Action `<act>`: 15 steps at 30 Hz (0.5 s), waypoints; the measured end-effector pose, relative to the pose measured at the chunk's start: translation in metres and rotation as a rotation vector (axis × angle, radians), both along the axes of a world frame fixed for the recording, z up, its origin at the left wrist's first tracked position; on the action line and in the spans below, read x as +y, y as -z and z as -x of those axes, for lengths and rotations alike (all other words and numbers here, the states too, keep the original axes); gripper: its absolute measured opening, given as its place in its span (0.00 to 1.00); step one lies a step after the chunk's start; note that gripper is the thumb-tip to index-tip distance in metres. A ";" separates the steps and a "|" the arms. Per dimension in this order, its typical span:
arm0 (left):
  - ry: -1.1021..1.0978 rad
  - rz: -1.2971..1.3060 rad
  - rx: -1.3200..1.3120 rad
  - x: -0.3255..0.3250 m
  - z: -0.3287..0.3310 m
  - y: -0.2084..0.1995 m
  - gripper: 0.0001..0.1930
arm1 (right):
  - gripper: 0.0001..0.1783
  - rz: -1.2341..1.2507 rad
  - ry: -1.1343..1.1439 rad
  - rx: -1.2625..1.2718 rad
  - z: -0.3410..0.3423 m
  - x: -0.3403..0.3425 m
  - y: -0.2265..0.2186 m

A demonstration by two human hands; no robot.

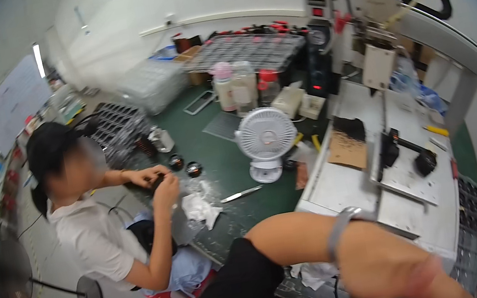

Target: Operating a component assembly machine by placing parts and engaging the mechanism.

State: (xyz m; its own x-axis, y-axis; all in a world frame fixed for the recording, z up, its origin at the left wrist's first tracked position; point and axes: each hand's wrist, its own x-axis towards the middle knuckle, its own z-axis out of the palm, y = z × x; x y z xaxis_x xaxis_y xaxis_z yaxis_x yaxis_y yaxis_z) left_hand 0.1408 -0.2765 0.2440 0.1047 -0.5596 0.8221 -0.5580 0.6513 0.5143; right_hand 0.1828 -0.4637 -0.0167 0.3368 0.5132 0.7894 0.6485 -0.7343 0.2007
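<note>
My left forearm, in a black sleeve [235, 282], bends across the lower part of the view toward the right. A silver band [346, 229] circles the wrist. Beyond it my left hand [390, 265] hangs at the lower right, low in front of the white machine bed [316, 199]. Its fingers are smeared by motion and cut off by the lower edge, so whether it holds anything is hidden. No part of my right hand can be made out. White crumpled tissue [316, 273] lies under my forearm.
A seated co-worker [100, 229] at the left handles a small dark part. On the green bench [219, 184] stand a white fan [267, 138], bottles [243, 88] and a pen-like tool [241, 194]. The machine bed bears brown cardboard [346, 153] and a black fixture [390, 149].
</note>
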 end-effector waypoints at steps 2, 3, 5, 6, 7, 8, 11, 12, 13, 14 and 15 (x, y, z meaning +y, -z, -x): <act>-0.099 -0.240 0.079 0.009 -0.021 0.009 0.29 | 0.41 -0.036 0.099 -0.004 -0.002 -0.009 0.024; -0.240 -0.450 0.059 0.013 -0.038 0.008 0.25 | 0.40 -0.047 0.157 -0.006 -0.005 -0.011 0.027; -0.932 -0.311 -0.195 0.016 -0.080 0.041 0.25 | 0.21 -0.147 -0.003 0.032 -0.003 -0.003 0.013; -1.236 -0.289 -0.316 0.025 -0.103 0.058 0.24 | 0.26 -0.037 0.113 0.176 0.004 -0.015 0.019; -1.423 -0.577 -0.280 0.042 -0.110 0.061 0.26 | 0.31 0.144 -0.004 0.032 -0.009 -0.036 0.032; -1.679 -0.488 -0.351 0.051 -0.124 0.086 0.28 | 0.37 0.322 -0.123 -0.121 -0.026 -0.051 0.036; -1.908 -0.514 -0.185 0.066 -0.149 0.140 0.34 | 0.44 0.347 -0.153 -0.240 -0.032 -0.027 0.012; -1.894 -0.532 -0.095 0.071 -0.145 0.143 0.35 | 0.44 0.317 -0.159 -0.236 -0.029 -0.019 0.009; -1.860 -0.526 -0.071 0.076 -0.149 0.145 0.34 | 0.44 0.288 -0.164 -0.229 -0.026 -0.012 0.006; -1.876 -0.497 -0.069 0.075 -0.150 0.146 0.33 | 0.44 0.264 -0.160 -0.219 -0.021 -0.007 0.003; -1.888 -0.477 -0.080 0.074 -0.151 0.145 0.33 | 0.44 0.239 -0.156 -0.209 -0.018 -0.002 0.000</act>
State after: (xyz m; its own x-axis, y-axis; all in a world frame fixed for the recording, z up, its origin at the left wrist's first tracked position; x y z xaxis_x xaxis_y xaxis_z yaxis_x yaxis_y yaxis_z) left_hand 0.2913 -0.2025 0.0990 0.7170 0.0663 0.6939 -0.2879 -0.8785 0.3813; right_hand 0.2013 -0.4660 -0.0171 0.0835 0.7244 0.6843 0.6759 -0.5458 0.4953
